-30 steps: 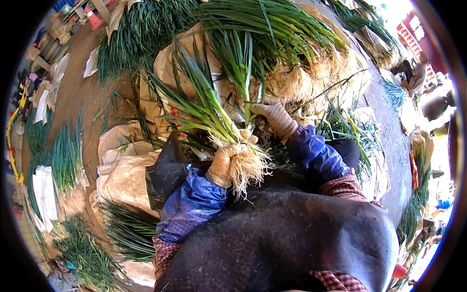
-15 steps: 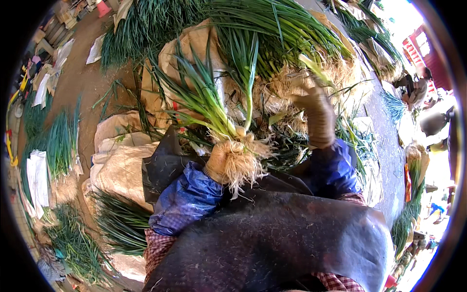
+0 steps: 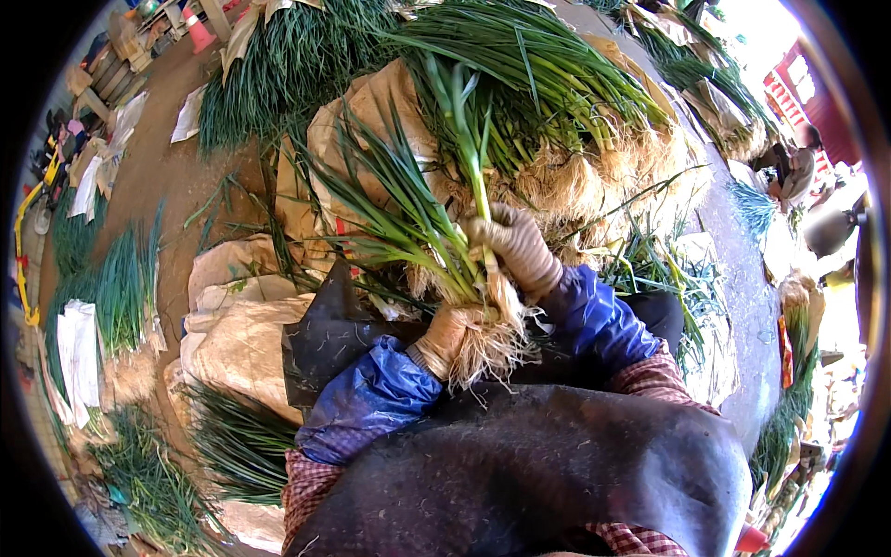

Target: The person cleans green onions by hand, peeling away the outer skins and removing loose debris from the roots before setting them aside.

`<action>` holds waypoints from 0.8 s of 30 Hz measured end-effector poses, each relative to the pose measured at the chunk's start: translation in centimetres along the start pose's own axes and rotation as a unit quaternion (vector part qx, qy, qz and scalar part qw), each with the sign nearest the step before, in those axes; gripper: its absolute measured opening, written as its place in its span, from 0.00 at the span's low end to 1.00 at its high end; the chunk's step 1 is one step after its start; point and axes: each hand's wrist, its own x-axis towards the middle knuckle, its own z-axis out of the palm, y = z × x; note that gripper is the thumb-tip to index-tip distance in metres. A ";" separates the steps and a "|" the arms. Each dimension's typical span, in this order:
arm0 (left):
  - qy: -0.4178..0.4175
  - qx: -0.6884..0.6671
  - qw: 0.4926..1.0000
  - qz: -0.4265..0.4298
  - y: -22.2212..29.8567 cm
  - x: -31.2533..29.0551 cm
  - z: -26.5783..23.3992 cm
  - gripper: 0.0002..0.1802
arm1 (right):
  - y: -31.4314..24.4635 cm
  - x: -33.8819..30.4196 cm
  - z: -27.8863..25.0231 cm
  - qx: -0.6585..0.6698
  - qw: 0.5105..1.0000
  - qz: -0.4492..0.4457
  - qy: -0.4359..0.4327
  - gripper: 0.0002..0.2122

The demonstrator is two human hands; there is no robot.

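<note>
My left hand (image 3: 444,340), in a tan glove, is wrapped round the root end of a small bunch of green onions (image 3: 422,237). Their pale stringy roots (image 3: 490,357) hang out past the fingers, and the leaves point up and to the left. My right hand (image 3: 516,245), gloved too, has its fingers closed round the white lower stem of a thicker green onion (image 3: 475,181) at the right side of the bunch. Both hands are close together above the dark apron (image 3: 520,455) on my lap.
A large heap of green onions (image 3: 557,93) lies ahead, roots toward me. Loose leaf scraps (image 3: 659,269) lie to the right. Tan sacks (image 3: 246,320) and another onion pile (image 3: 241,436) are at the left; an orange cone (image 3: 198,32) stands far left.
My right hand, blurred and out to the right before, has come in to the left and grasped the thick stem. A pale yellowish strip near that hand is gone from there.
</note>
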 end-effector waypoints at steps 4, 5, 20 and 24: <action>-0.002 -0.024 0.999 -0.033 0.7 -0.6 0.3 0.19 | 0.7 2.6 -0.6 0.027 0.998 -0.054 0.018 0.10; 0.004 -0.055 0.998 -0.033 1.0 -0.9 0.5 0.19 | 1.1 2.3 -0.1 0.015 0.995 -0.088 0.035 0.10; 0.037 0.039 0.999 0.006 -0.6 0.7 -1.4 0.14 | 0.4 3.8 -2.3 0.165 0.984 0.075 -0.003 0.05; 0.005 -0.024 0.998 -0.056 0.7 0.1 -0.9 0.22 | 0.9 3.9 -4.1 0.253 0.959 0.111 0.058 0.05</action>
